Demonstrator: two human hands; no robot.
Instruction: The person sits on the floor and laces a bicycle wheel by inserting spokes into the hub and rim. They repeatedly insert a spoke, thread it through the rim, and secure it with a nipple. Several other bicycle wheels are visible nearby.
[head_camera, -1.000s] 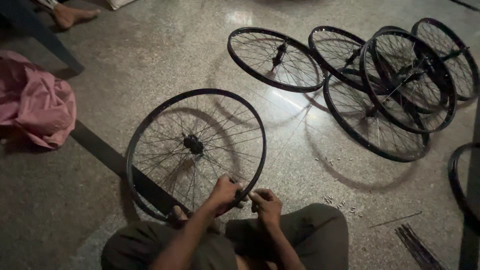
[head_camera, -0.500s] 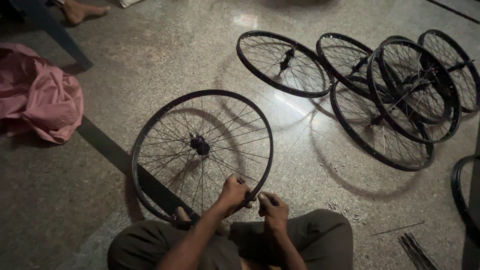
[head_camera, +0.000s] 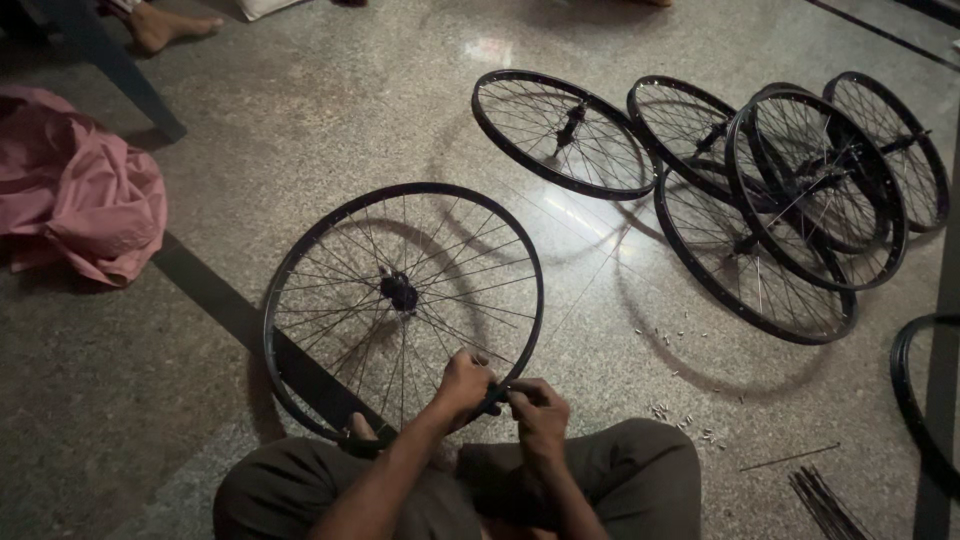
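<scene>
The person sits cross-legged on the stone floor (head_camera: 300, 130) with one wheel (head_camera: 403, 310) tilted up against the knees, its near rim at the lap and its hub (head_camera: 399, 292) out in front. Both hands work at the same spot on the near rim: the left hand (head_camera: 462, 385) is curled shut around the rim, steadying it, and the right hand (head_camera: 538, 410) has its fingers pressed together, pinching something small at the rim where a spoke ends; what it is, I cannot tell. To my eye, doing this well means keeping the rim from turning under the left hand while the right works only with the fingertips, and keeping the small piece square to its spoke. Counting: one wheel in hand; a lone wheel (head_camera: 562, 133) flat on the floor beyond it; a heap (head_camera: 790, 200) of about four overlapping wheels to the right; part of one more rim (head_camera: 915, 395) at the right edge. Many tiny pale bits (head_camera: 680, 425) are scattered by the right knee, a bundle of spokes (head_camera: 820, 500) lies at lower right with one loose spoke (head_camera: 790, 457) beside it, and one pink cloth (head_camera: 80, 190) sits at far left.
</scene>
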